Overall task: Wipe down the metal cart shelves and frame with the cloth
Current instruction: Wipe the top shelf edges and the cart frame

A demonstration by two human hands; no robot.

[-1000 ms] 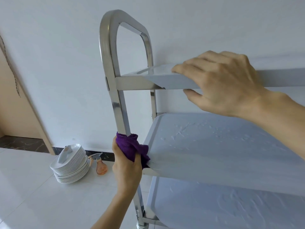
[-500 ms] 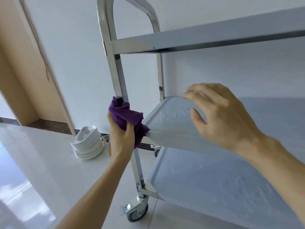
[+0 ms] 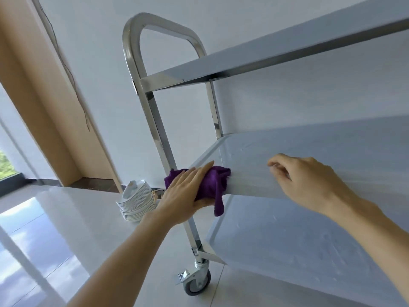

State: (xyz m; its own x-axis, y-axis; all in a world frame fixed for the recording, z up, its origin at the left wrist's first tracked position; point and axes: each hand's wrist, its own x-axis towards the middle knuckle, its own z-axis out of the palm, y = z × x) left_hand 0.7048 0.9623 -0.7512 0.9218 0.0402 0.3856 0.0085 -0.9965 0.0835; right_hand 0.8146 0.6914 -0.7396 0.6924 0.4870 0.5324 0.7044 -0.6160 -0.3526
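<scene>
The left hand (image 3: 188,191) lies flat with fingers straight, pressing a crumpled purple microfibre cloth (image 3: 213,185) against the front corner of the middle shelf (image 3: 309,151) of the shiny three-tier stainless-steel cart, where the shelf lip meets the near upright post (image 3: 155,116); a tail of cloth hangs below the lip. The right hand (image 3: 309,180) has its fingers loosely curled over that same front edge further along and appears to steady the cart, though whether it truly grips the lip I cannot tell. The cloth looks soft, light and limp, so it is probably best bunched under the palm, as loose ends will drag. The cart seems rigid but rides on a grey caster wheel (image 3: 195,282), so it may roll under pressure; holding a shelf edge or post should brace it. Behind on the glossy floor stands a stack of white plates (image 3: 137,202).
</scene>
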